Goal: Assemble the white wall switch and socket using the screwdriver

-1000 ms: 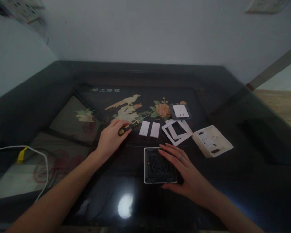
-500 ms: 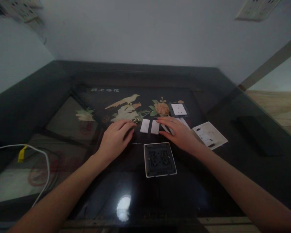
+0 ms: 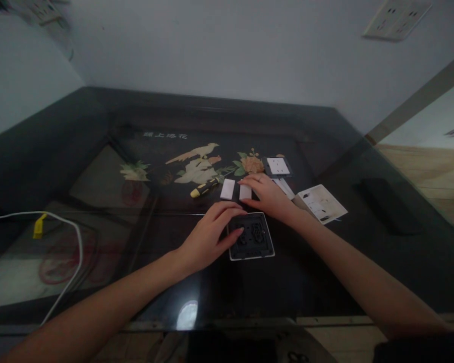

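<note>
On the dark glossy table lies a square black plate with a white rim (image 3: 258,236). My left hand (image 3: 215,233) is over its left edge, thumb and fingers apart, touching it. Farther back are two small white rectangular pieces, the left one (image 3: 227,189) lying free. My right hand (image 3: 263,195) has its fingers and thumb spread at the right white piece (image 3: 245,192), partly covering it. Left of the pieces lies a yellow and black screwdriver (image 3: 204,187).
A socket module (image 3: 278,166) lies behind my right hand, a white frame (image 3: 321,203) to its right. At the left runs a white cable (image 3: 80,247) with a yellow tag (image 3: 39,226). Wall sockets (image 3: 397,20) are at upper right.
My left hand has moved right and nearer, from beside the white pieces onto the black plate, uncovering the screwdriver. The white pieces are farther apart. My right hand stays by the right one.
</note>
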`<action>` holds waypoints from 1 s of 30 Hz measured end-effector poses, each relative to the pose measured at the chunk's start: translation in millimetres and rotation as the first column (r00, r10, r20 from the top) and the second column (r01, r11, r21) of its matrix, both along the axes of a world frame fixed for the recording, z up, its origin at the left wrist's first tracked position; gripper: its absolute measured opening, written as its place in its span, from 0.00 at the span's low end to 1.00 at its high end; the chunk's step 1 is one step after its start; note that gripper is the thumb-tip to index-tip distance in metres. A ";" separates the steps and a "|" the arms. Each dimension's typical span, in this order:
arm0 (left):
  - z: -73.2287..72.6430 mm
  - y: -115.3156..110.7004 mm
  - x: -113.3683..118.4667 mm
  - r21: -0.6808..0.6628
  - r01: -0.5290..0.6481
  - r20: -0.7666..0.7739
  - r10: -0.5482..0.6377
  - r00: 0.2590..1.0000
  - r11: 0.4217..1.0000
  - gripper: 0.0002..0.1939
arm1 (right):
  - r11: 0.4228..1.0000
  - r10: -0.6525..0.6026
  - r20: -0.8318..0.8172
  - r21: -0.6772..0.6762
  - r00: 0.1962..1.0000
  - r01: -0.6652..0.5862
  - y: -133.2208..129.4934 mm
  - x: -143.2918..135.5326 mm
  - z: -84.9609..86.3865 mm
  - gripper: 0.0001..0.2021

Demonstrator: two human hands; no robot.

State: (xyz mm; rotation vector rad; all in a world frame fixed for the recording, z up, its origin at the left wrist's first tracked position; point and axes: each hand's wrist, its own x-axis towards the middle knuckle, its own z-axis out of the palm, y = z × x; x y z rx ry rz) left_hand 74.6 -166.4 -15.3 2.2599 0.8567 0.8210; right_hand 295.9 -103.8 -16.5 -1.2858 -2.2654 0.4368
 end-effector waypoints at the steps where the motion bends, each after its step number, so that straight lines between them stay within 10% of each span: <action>1: -0.3 -0.5 0.3 -0.003 0.005 0.000 -0.005 1.000 1.000 0.14 | 1.000 -0.010 -0.038 0.000 0.999 0.010 -3.3 2.9 5.7 0.19; 4: -0.8 -1.7 -0.2 -0.031 0.022 -0.018 -0.023 1.000 0.999 0.17 | 0.999 -0.034 -0.180 -0.022 0.983 0.031 -23.1 14.3 24.3 0.19; 10: -5.3 -6.1 0.5 -0.154 0.116 -0.119 -0.135 0.984 0.981 0.58 | 0.957 -0.100 -0.506 -0.284 0.857 -0.056 -75.5 30.1 29.9 0.15; 13: -8.9 -8.5 2.2 -0.160 0.102 -0.180 -0.130 0.975 0.982 0.59 | 0.880 -0.245 -0.728 -0.443 0.640 -0.168 -86.6 28.5 17.3 0.17; 19: -11.3 -5.8 2.5 -0.100 0.118 -0.158 -0.133 0.978 0.988 0.57 | 0.824 -0.362 -0.769 -0.528 0.527 -0.206 -88.8 23.2 8.8 0.20; 30: -9.4 -2.2 -3.5 -0.128 0.170 -0.159 -0.190 0.969 0.977 0.51 | 0.995 0.022 -0.340 -0.084 0.940 -0.053 -108.8 22.4 11.9 0.22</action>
